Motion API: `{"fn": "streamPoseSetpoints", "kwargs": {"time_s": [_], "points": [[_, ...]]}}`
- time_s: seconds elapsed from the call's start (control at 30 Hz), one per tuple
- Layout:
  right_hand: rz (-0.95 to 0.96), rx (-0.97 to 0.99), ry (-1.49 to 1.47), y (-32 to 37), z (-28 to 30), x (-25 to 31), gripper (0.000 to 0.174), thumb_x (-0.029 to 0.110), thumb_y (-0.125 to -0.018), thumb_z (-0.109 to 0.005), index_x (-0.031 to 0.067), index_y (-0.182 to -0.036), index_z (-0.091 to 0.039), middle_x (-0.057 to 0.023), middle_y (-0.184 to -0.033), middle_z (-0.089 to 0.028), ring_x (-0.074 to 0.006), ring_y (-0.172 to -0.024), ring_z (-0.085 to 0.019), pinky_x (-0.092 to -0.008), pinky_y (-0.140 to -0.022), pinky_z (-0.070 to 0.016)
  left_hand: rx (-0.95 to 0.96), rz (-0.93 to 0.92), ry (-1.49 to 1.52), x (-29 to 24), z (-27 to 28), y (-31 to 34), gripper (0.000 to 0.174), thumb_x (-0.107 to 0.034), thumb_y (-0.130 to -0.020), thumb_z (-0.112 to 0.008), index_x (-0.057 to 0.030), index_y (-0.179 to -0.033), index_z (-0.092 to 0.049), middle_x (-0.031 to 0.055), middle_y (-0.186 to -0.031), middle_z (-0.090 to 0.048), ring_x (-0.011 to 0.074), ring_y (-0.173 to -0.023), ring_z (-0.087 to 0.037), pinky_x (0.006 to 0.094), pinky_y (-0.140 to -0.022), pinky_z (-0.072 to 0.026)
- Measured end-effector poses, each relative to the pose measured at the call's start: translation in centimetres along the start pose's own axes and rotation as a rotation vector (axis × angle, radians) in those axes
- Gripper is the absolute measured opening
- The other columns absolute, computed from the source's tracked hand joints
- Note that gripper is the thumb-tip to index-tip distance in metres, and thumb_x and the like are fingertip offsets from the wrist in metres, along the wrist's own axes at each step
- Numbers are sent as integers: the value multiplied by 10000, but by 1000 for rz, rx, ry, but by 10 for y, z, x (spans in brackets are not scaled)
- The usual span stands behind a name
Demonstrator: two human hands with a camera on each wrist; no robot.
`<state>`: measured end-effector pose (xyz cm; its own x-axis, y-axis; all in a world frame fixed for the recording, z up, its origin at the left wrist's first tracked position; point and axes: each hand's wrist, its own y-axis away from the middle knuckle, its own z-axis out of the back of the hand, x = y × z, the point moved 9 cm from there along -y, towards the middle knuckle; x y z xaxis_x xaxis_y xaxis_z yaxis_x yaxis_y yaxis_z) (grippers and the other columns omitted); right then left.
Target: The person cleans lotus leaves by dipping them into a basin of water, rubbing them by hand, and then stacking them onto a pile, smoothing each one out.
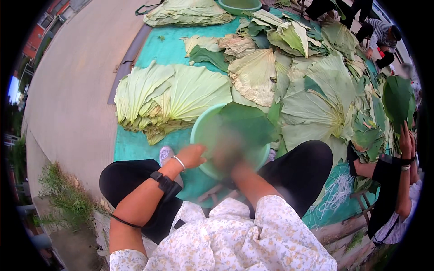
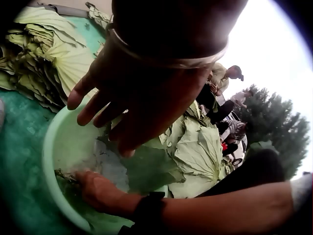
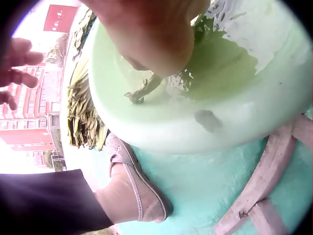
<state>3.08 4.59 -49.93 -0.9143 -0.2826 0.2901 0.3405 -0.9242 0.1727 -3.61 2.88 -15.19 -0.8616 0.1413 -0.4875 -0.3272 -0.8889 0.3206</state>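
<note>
Between the knees stands a pale green plastic basin with water in it. My right hand, blurred in the head view, is down inside the basin. In the right wrist view its fingers are curled round a wet green lotus leaf, whose crumpled end sticks out below the hand. The leaf's broad dark green part spreads towards the basin's far side. My left hand hovers over the basin's left rim with loose, spread fingers and nothing in them.
A folded stack of pale lotus leaves lies beyond the basin on a green sheet. More leaves pile up to the right, near white strings. Another person's hand holds up a leaf at far right.
</note>
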Motion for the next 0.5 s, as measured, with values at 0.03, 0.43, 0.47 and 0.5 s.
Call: {"fn": "streamPoseSetpoints", "kwargs": {"time_s": [0.03, 0.43, 0.47, 0.5], "points": [[-146, 179, -188, -2, -9, -3, 413, 307, -864, -445, 92, -1217, -457, -146, -1069, -561, -257, -1010, -530, -429, -858, -398, 26, 1, 52, 1, -7, -6, 373, -296, -736, -622, -63, -1023, -573, 185, -1006, -565, 340, -934, -550, 438, -779, -443], [398, 247, -863, 37, 204, 64, 307, 220, -858, -469, 41, -1094, -550, -162, -953, -607, -306, -833, -582, -379, -756, -447, -240, 278, 203, 51, 9, -51, 382, -277, -784, -587, -36, -1079, -567, 193, -1111, -549, 349, -1008, -526, 394, -868, -424], [399, 242, -876, 30, 201, 64, 307, 220, -858, -469, 41, -1094, -550, -162, -953, -607, -306, -833, -582, -379, -756, -447, -236, 280, 190, 53, 11, -52, 382, -277, -784, -587, -36, -1079, -567, 193, -1111, -549, 349, -1008, -526, 394, -868, -424], [376, 353, -1208, 19, 174, 62, 302, 233, -861, -476, 32, -1070, -561, -121, -908, -610, -246, -796, -577, -353, -725, -448, -241, 295, 233, 52, 15, -52, 384, -274, -784, -589, -22, -1073, -565, 204, -1109, -547, 355, -1003, -527, 393, -867, -423]]}}
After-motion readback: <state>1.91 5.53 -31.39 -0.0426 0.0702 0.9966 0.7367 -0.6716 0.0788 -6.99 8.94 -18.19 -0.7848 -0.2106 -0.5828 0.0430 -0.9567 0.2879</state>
